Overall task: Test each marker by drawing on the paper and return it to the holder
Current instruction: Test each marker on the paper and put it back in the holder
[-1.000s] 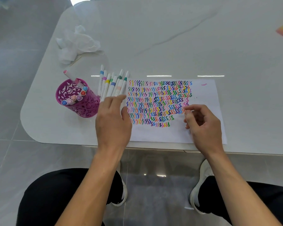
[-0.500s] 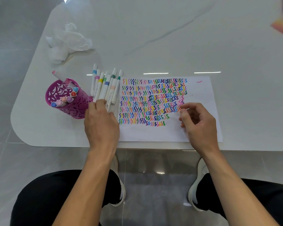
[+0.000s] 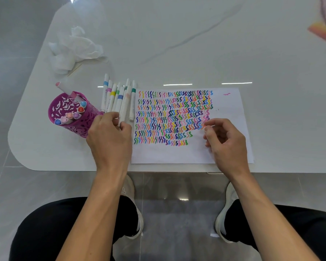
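A white paper (image 3: 230, 110) covered with rows of coloured squiggles lies near the table's front edge. Left of it lie several white markers (image 3: 117, 98) side by side. A purple cut-out holder (image 3: 64, 108) with several markers stands further left. My left hand (image 3: 109, 136) is at the near ends of the loose markers, thumb and fingers pinching the one with a pale peach band (image 3: 125, 108). My right hand (image 3: 224, 142) rests over the paper's right part with fingers loosely curled, holding nothing visible.
A crumpled white tissue (image 3: 75, 48) lies at the table's back left with a thin stick beside it. An orange-pink object (image 3: 322, 29) sits at the far right edge. The white marble table (image 3: 177, 44) ends just below the paper; my knees and shoes show underneath.
My left hand slid left along the marker ends and has closed its fingers on one marker. My right hand has stayed over the paper.
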Available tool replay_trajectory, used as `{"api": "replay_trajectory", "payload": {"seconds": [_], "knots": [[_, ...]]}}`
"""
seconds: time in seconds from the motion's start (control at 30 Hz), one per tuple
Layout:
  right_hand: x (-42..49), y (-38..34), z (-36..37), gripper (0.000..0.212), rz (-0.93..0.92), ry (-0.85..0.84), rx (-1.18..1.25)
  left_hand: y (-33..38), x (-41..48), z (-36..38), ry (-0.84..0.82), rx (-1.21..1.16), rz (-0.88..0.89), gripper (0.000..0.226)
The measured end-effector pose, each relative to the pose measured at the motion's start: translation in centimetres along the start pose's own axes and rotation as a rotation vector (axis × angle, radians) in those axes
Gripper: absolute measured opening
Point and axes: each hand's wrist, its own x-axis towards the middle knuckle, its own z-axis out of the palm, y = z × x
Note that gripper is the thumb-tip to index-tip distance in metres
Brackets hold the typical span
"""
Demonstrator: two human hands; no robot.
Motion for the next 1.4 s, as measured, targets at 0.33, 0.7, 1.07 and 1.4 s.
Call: {"api": "replay_trajectory", "payload": {"seconds": [0.33,0.7,1.07,1.4], "knots": [[-0.2,-1.1,-0.3,0.01,-0.049,0.035,0.084,1.6,-1.2,0.3,-0.118,-0.316,-0.025,0.025],[-0.5,-1.8,-0.2,0.01,0.018,-0.063,0.195,3.6,-3.4,1.3,-0.735,-0.73,-0.157,0.02],[-0.5,-2.5,-1.1,0.013,0.042,-0.066,0.283,4.5,-4.5,2.2,-0.942,-0.752,-0.001,0.031],[-0.9,-1.6,-2.7,0.013,-0.132,-0.168,-0.027,6.2,-4.7,2.9,-0.741,-0.916,0.042,0.045]]}}
